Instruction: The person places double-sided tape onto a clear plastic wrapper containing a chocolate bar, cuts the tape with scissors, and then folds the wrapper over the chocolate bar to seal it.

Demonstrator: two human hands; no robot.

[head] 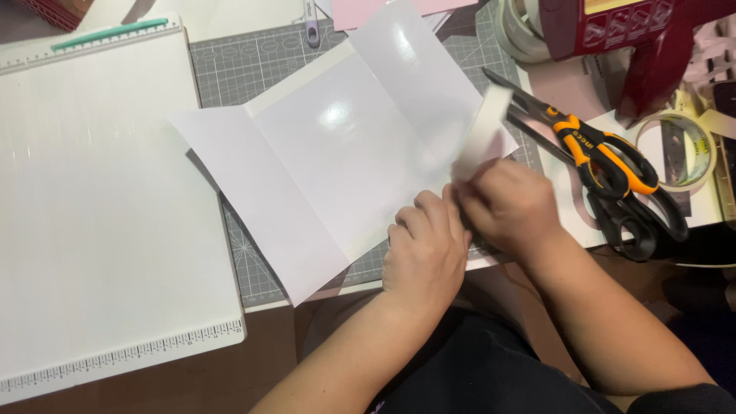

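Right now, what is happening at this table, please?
A person is working on a glossy white folded sheet that lies on a grey cutting mat. The left hand and the right hand meet at the sheet's right edge, holding a roll of white tape there. Orange-and-black scissors lie to the right, untouched, with another tape roll beyond them. A white scoring board sits on the left.

White glossy creased card point(337, 153) lying flat, unfolded, on the grey cutting mat, white tape roll point(481, 132) (blurred) standing on edge at its right edge
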